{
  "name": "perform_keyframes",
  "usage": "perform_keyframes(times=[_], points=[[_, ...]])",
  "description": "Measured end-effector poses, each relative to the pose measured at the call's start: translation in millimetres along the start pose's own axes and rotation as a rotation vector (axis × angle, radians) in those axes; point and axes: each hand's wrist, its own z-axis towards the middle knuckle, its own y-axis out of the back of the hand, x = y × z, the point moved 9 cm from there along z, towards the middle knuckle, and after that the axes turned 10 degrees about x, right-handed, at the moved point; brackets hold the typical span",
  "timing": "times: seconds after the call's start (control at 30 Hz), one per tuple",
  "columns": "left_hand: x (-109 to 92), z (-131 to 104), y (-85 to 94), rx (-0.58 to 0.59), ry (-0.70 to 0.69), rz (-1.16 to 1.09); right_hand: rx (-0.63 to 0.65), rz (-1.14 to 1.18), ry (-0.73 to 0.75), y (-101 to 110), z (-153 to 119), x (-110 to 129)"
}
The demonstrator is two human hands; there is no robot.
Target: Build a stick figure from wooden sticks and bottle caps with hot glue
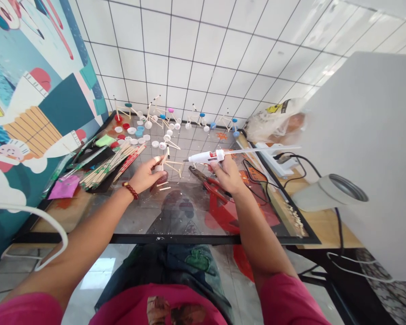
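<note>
Head view: the left hand pinches a pale wooden-stick frame over the black-edged glass table; the right hand grips a white-and-red glue gun, nozzle close — apparently gluing, which calls for steady aim.

You face a white tiled wall with dark grout, a cartoon-printed panel leftward, pale tiled floor below.
</note>
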Motion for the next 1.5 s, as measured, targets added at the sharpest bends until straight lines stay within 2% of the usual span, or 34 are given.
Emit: perform_keyframes(times=[0.33,0.9,1.07,1.27,1.5], points=[[-3,-1,-0.4,0.005,0.01,-0.018,0.01,-0.14,-0.037,-5,1,-6],[-2,-1,-0.3,0.009,0.005,-0.009,0.007,-0.159,-0.04,-10,2,-15],[-1,0,-0.3,0.002,0.007,-0.002,-0.01,-0.139,-0.078,-6,2,-21],[-4,-2,-0.4,0.0,0.017,-0.026,-0.022,-0.1,-0.019,-2,1,-13],[-4,-1,-0.9,0.006,0.01,-0.018,0.016,-0.073,-0.043,-6,2,-10]])
